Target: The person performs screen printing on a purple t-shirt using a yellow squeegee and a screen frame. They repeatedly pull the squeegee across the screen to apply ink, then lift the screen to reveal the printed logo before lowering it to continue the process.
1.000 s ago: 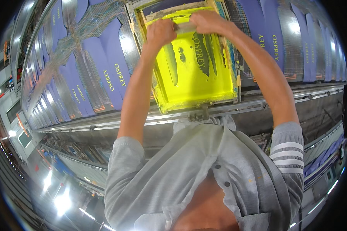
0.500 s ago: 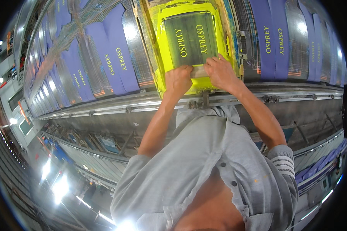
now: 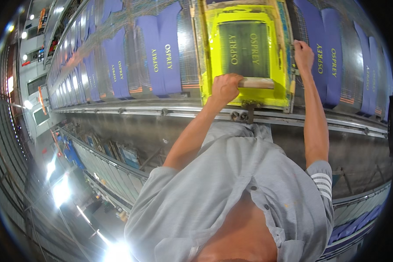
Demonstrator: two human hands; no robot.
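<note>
A printing screen (image 3: 288, 83) in a wooden frame lies on the long table before me, its mesh ringed with bright yellow ink. My left hand (image 3: 225, 86) is closed round the left end of a squeegee (image 3: 257, 83) with a pale wooden handle, which lies across the near part of the screen. My right hand (image 3: 304, 56) is closed at the right side of the frame, off the squeegee; its fingers hide the exact spot it grips. Yellow lettering shows through the dark mesh (image 3: 244, 48).
Purple fabric pieces (image 3: 159, 52) with yellow lettering lie in a row to the left, and more purple pieces (image 3: 325, 56) lie to the right. A metal rail (image 3: 183, 109) runs along the table's near edge. Another long table stands behind me.
My right hand has let go of the squeegee and moved right to the side of the frame. My left hand keeps hold of the squeegee. The whole view has shifted.
</note>
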